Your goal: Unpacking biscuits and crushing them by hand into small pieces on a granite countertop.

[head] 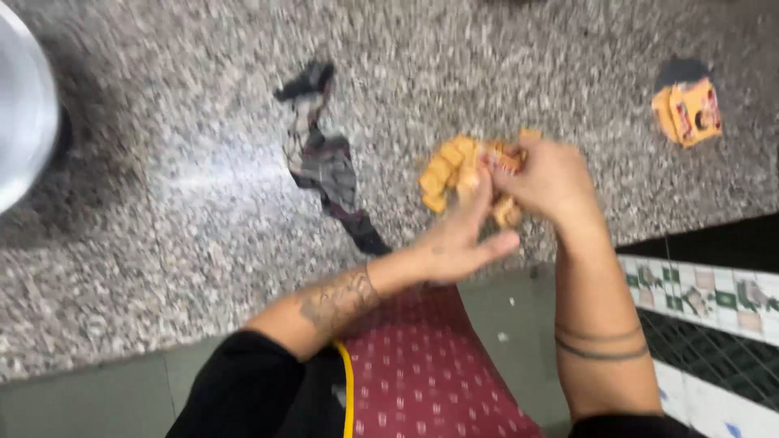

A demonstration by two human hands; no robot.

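Biscuits (448,169) between both hands, above counter (162,203).

I see both hands meet over a speckled granite counter (178,203). My right hand (548,182) closes around an orange packet of biscuits (454,166), blurred by motion, while my left hand (458,239) touches it from below with fingers spread. A dark crumpled cloth (324,158) lies just left of them. A small orange box (688,109) sits well apart, far right.
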